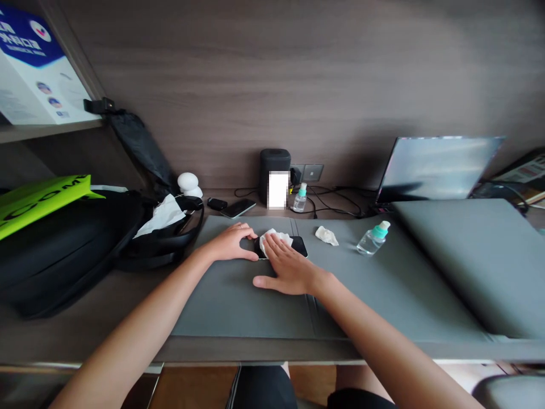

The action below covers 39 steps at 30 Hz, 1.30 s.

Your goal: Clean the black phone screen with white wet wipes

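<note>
We face a brown wood-grain wall [221,91], above a brown table [106,318] with a grey mat [238,309] spread across it. Over the mat, the right hand [293,270] lies flat, thumb wide, fingers close together; the left hand [227,243] curves its thumb and fingers round the left end of a black phone [300,246], holding it. The phone lies flat towards the mat's far edge, long axis running left to right; we cannot tell which end is its top. A crumpled white tissue [285,236] sits on it, under the right fingers.
</note>
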Motion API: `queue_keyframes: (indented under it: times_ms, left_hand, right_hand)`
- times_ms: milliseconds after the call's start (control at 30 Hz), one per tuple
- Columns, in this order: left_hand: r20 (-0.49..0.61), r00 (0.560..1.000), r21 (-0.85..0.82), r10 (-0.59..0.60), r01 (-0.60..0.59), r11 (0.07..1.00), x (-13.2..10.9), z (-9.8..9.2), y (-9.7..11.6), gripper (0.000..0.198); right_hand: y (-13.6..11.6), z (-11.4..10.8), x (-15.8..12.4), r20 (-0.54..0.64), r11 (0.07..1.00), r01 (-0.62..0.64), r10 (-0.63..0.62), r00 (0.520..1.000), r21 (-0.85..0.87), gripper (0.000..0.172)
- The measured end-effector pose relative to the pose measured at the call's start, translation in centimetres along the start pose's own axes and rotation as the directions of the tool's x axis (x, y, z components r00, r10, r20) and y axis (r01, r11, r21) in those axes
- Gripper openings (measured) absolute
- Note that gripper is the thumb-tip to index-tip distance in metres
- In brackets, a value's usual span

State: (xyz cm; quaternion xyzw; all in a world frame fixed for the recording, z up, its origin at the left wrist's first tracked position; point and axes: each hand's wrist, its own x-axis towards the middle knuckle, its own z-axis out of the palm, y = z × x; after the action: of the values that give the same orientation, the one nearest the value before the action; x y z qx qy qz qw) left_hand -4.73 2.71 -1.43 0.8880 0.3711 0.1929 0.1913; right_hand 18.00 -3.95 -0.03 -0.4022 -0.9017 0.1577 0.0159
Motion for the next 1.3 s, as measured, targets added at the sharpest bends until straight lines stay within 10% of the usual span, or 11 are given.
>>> queue_keyframes:
  times_ms: [433,933,1300]
  left_hand:
    - [0.030,0.999,0.066,-0.027,0.025,0.997,-0.2,-0.4,1.0,0.046]
    - [0.050,0.995,0.108,-0.081,0.075,0.991,-0.3,-0.3,1.7,0.048]
    - [0.042,0.997,0.106,-0.068,0.063,0.992,-0.4,-0.2,1.7,0.053]
  right_hand:
    - [3.5,-1.4,0.2,-0.028,0.922,0.388,-0.388,0.921,-0.004,0.094]
    - [2.6,-1.8,-1.6,-0.272,0.907,0.421,-0.405,0.873,0.001,0.079]
    - [2.9,-0.7,-1.5,-0.166,0.950,0.313,-0.305,0.938,0.023,0.083]
